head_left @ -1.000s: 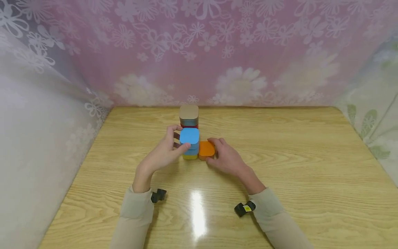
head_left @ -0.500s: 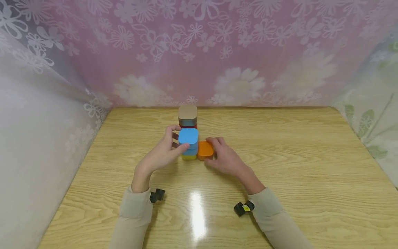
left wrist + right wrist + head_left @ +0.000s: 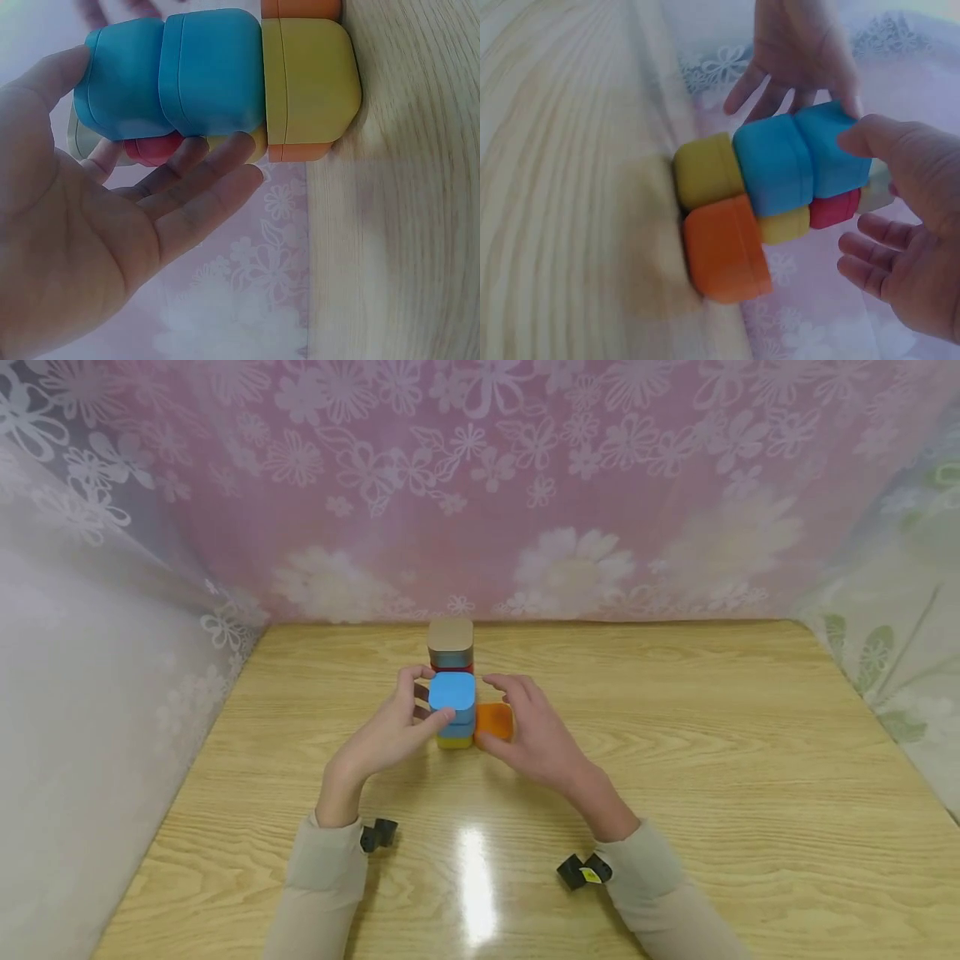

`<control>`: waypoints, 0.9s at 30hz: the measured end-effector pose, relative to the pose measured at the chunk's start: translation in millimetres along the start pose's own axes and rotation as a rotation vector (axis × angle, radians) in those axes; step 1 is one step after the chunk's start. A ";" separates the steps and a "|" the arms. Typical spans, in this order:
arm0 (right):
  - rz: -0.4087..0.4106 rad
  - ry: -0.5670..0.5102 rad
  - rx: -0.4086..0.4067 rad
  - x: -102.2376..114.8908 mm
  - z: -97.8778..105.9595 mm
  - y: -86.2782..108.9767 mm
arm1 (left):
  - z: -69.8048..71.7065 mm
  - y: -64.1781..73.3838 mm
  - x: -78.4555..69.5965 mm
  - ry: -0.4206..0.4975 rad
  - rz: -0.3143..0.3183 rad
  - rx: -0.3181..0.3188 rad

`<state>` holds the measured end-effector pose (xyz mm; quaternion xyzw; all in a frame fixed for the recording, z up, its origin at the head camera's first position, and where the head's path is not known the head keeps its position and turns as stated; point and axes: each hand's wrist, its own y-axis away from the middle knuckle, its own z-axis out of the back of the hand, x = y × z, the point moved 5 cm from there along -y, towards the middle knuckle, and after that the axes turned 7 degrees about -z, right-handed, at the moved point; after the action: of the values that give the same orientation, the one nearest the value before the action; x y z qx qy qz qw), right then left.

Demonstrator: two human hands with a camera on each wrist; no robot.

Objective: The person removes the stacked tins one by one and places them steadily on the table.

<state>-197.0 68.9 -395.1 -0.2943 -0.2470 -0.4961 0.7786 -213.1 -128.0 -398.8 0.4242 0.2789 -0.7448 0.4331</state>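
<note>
A front stack of small rounded boxes has a yellow box at the bottom, a lower blue box above it and an upper blue box on top. My left hand holds the upper blue box from the left, thumb at its front and index finger at its back corner. Right of the stack, an orange box stands on the table against the yellow one. Above the orange box is my right hand, fingers spread and thumb apart from them, with nothing held. Its thumb partly covers the orange box.
Directly behind stands another stack: a beige-topped box uppermost, then a red box, a yellow box and an orange box. The wooden table ends at a pink floral curtain.
My right hand has let go of the orange box and risen, its fingers moving up and left toward the upper blue box. The left hand stays on the upper blue box.
</note>
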 end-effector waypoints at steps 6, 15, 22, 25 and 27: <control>0.025 -0.085 0.001 9.4 -1.4 -1.0 | 0.5 -1.0 0.3 0.011 -0.012 -0.001; 0.103 -0.033 -0.003 11.7 -7.7 -4.1 | -0.1 0.3 -0.5 0.009 -0.015 -0.002; 0.140 0.015 -0.013 9.4 -13.0 -3.8 | -2.4 0.2 -0.1 0.025 -0.019 0.004; 0.141 0.013 -0.013 8.5 -13.9 -5.0 | -2.1 -0.9 -0.4 0.029 -0.017 0.001; 0.135 0.005 -0.009 7.8 -14.1 -5.9 | -1.5 -1.9 0.0 0.027 -0.014 0.002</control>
<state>-198.1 52.1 -398.6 -0.3126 -0.2223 -0.4443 0.8096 -214.1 -126.0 -399.4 0.4327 0.2868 -0.7424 0.4236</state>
